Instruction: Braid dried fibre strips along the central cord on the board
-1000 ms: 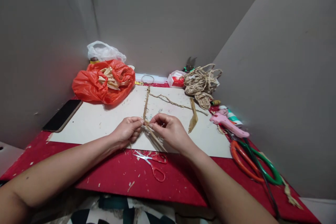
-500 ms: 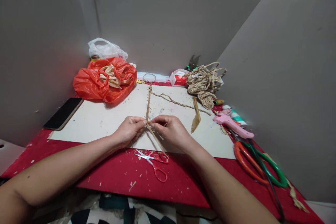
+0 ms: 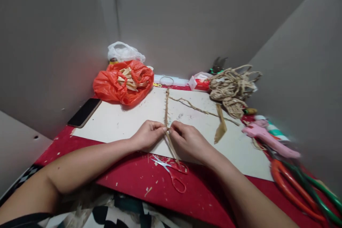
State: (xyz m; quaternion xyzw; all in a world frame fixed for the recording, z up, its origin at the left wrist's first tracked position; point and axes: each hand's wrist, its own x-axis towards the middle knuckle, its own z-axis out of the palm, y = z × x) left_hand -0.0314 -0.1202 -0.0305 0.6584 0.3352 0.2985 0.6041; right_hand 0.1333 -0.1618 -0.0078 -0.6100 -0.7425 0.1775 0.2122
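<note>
Both hands meet at the near end of a thin braided cord [image 3: 166,108] that runs straight away from me over a white board [image 3: 128,121]. My left hand [image 3: 151,133] pinches the cord's working end from the left. Opposite it, my right hand [image 3: 187,137] is closed on the same spot with thumb and forefinger. Loose pale strands [image 3: 172,146] trail from the pinch toward me. Just below them lie small red-handled scissors [image 3: 172,174], blades apart, on the red cloth [image 3: 128,180]. The exact grip on each strand is hidden by the fingers.
At the back left sit an orange bag [image 3: 112,87] of dry husks, a white bag [image 3: 125,53] and a phone [image 3: 84,112]. Rope coils [image 3: 227,87], a twisted cord [image 3: 200,108] and a folded husk strip [image 3: 220,128] lie right, near a pink glue gun [image 3: 269,137] and large shears [image 3: 291,188].
The whole view has shifted, so everything appears farther right. Both hands stay pinched at the cord's near end, with little visible change in the braid.
</note>
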